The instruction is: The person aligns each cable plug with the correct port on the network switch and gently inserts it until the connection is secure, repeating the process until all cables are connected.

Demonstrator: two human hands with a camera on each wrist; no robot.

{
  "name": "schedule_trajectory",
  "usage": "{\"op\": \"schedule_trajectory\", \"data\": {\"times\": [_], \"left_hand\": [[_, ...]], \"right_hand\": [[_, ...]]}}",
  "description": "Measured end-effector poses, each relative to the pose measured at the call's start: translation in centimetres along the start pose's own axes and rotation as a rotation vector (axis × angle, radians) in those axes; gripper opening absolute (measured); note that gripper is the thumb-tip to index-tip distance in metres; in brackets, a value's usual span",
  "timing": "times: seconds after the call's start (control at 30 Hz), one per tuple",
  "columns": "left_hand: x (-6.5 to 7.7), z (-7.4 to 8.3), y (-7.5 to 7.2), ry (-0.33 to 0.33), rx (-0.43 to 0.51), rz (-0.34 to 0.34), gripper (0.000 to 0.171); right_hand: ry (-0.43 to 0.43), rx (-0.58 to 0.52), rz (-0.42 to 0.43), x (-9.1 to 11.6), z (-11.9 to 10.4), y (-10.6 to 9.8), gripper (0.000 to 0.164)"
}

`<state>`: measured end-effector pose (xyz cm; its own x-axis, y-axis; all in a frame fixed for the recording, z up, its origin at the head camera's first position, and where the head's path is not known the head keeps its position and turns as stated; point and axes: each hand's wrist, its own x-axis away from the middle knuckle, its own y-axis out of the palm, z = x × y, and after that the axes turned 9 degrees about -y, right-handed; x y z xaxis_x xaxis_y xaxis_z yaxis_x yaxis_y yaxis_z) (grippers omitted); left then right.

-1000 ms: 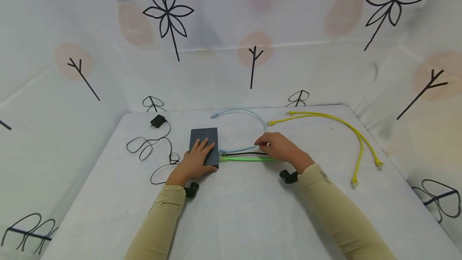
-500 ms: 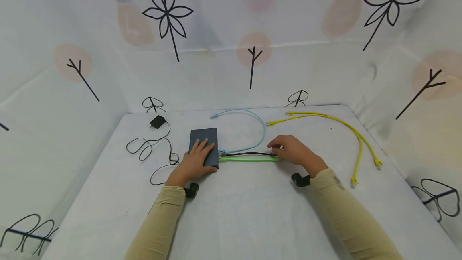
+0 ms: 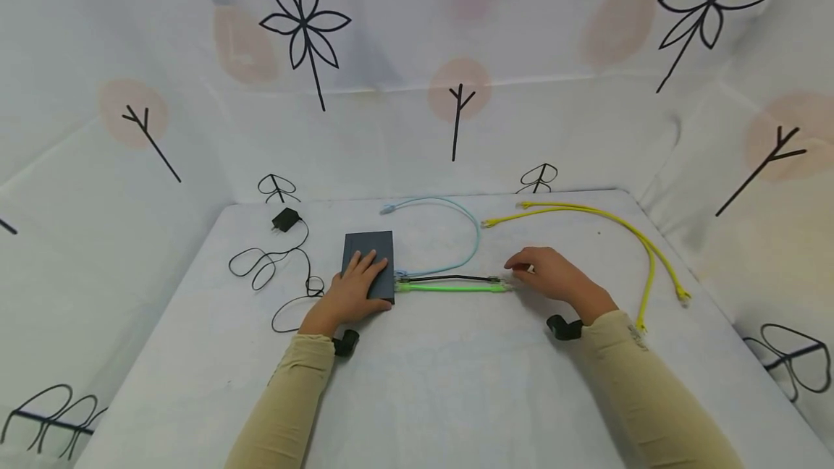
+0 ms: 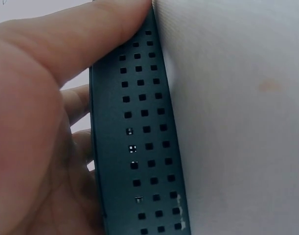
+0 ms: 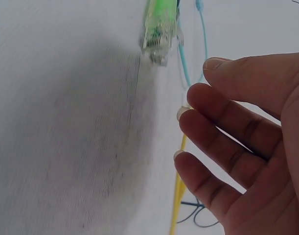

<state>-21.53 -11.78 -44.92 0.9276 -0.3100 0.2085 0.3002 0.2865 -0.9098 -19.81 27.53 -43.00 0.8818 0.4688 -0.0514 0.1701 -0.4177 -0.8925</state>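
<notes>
My left hand point(image 3: 352, 288) rests on top of a dark network switch point(image 3: 368, 242), fingers spread. Seen from the left wrist, the thumb lies against the perforated side of the switch point(image 4: 144, 112). Light blue, black and green network cables run out of the switch's right side: the blue cable point(image 3: 478, 230) curves back, while the black cable point(image 3: 449, 277) and green cable point(image 3: 456, 289) lie straight. Just right of their free plugs is my right hand point(image 3: 550, 273), fingers loosely bent, holding nothing. The right wrist view has the green cable's clear plug point(image 5: 159, 41) apart from the fingertips.
Two yellow cables point(image 3: 606, 216) arc across the right side of the white table point(image 3: 417, 382). At the left lie a black power adapter point(image 3: 285, 219) and its tangled cord point(image 3: 263, 266). Printed cloth walls point(image 3: 391, 129) stand at the back and sides.
My right hand has moved to the right, away from the blue cable and past the ends of the black and green cables, uncovering their plugs. The left hand stays on the switch.
</notes>
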Motion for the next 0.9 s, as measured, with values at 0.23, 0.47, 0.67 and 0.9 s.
{"op": "schedule_trajectory", "data": {"times": [0.23,0.47,0.67,0.9], "left_hand": [[-0.1,-0.2,0.0,0.000,-0.001,-0.004,0.088],[0.0,-0.1,-0.2,0.007,-0.003,-0.003,0.087],[0.1,-0.1,-0.3,0.007,-0.010,-0.003,0.087],[-0.1,-0.3,0.1,0.008,-0.010,0.001,0.087]], "right_hand": [[0.023,0.006,0.001,0.9,0.5,-0.7,0.021],[0.025,0.024,0.003,2.1,1.5,-1.3,0.021],[0.059,0.036,-0.015,2.9,2.2,-1.8,0.022],[0.079,0.068,-0.045,3.9,2.9,-2.1,0.020]]}}
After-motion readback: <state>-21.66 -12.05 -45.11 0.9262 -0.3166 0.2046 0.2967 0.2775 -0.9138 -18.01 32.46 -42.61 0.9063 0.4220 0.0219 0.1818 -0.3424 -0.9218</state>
